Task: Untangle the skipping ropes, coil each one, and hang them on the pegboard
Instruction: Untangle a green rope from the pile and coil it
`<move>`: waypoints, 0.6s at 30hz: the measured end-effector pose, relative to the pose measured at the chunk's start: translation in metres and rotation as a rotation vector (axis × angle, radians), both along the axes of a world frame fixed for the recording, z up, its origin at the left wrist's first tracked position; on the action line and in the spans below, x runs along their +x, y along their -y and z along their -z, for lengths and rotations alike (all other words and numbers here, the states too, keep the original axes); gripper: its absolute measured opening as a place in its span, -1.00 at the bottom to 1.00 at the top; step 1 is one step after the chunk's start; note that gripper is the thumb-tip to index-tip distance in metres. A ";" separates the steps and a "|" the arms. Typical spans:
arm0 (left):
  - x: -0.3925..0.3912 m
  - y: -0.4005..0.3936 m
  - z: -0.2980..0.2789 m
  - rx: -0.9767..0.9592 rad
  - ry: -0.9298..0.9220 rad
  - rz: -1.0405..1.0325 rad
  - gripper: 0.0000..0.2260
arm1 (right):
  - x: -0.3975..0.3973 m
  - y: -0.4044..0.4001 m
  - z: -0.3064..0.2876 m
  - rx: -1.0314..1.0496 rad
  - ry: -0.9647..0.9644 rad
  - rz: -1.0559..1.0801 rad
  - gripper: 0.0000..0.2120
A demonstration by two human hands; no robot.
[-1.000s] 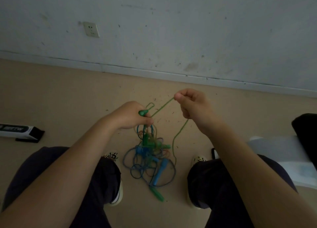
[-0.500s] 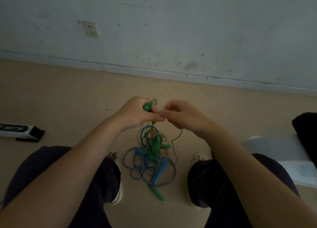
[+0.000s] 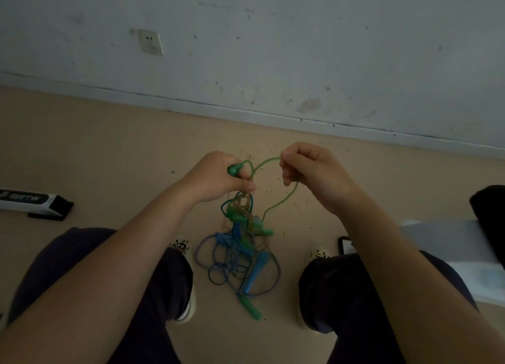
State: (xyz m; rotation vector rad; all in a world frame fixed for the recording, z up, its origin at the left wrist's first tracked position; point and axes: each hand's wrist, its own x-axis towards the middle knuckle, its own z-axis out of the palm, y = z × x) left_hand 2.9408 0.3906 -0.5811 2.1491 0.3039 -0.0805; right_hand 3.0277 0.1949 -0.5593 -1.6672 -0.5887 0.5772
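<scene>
Head cam: the left hand [image 3: 218,179] is gripping a green handle [image 3: 234,169] with fingers curled round it, and the tangle of skipping ropes [image 3: 240,243] is dangling right below that grip down to the floor [image 3: 109,150]. The right hand [image 3: 308,169] is pinching the green cord [image 3: 284,202], which is arching between the two grips and looping down under the right one into the tangle. A blue handle [image 3: 255,274] is lying at the bottom of the pile, between the person's shoes.
</scene>
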 end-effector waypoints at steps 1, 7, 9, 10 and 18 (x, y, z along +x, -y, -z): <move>-0.001 0.001 -0.001 -0.026 0.019 -0.007 -0.84 | 0.001 0.001 -0.001 -0.031 -0.005 -0.002 -0.81; -0.004 0.014 -0.005 -0.153 0.086 0.030 -0.79 | -0.009 -0.005 0.002 -0.270 -0.001 -0.184 -0.72; -0.004 0.014 -0.006 -0.133 0.093 0.046 -0.80 | -0.010 -0.006 0.002 -0.378 0.035 -0.241 -0.68; -0.004 0.014 -0.006 -0.132 0.089 0.054 -0.81 | -0.009 -0.005 0.001 -0.378 0.028 -0.238 -0.68; -0.004 0.004 0.003 -0.095 -0.065 0.069 -0.77 | -0.002 0.001 0.004 -0.021 -0.054 -0.085 -0.81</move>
